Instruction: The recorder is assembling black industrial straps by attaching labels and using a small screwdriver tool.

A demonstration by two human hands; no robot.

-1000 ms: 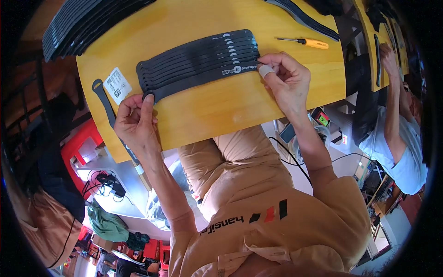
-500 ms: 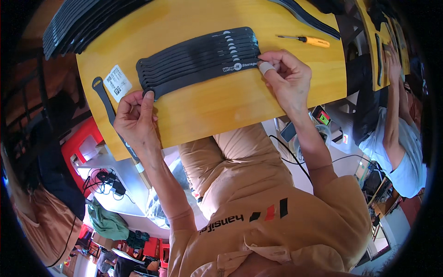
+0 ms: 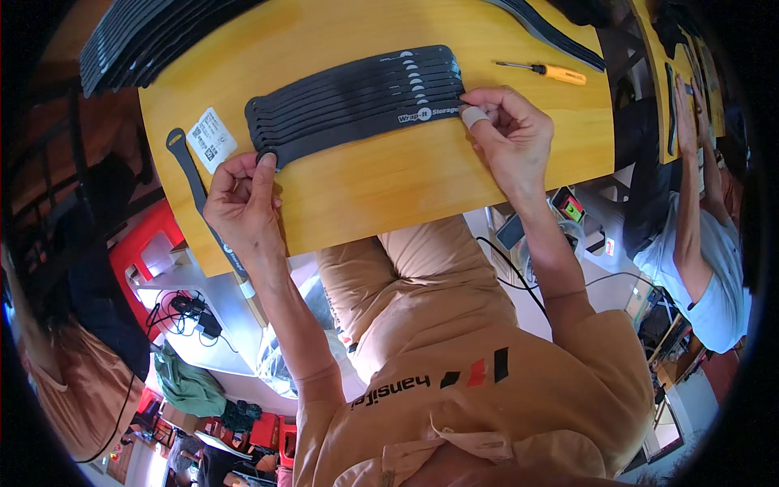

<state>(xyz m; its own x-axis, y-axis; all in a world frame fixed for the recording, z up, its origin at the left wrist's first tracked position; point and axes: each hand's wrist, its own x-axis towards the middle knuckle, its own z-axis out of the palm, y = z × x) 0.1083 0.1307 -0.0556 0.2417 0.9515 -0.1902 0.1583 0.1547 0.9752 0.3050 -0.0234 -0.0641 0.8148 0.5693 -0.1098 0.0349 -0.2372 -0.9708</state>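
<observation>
Several flat black straps lie overlapped in a fanned row on the yellow table, with pale printing near their right ends. My left hand pinches the left end of the nearest strap between thumb and fingertips. At the strap's other end, my right hand is closed in a pinch, a pale wrap around one digit. The strap lies stretched between both hands along the row's near edge. Beside my left hand are a single black strap with a slotted end and a white printed label.
An orange-handled screwdriver lies at the right of the wooden table. A large pile of black straps sits at the far left, more straps at the far right. Another person's hands are at a neighbouring table.
The view has shifted slightly, so the table's contents sit a little farther right. Both my hands keep their pinch at the strap's ends. The other person's hands at the right have moved.
</observation>
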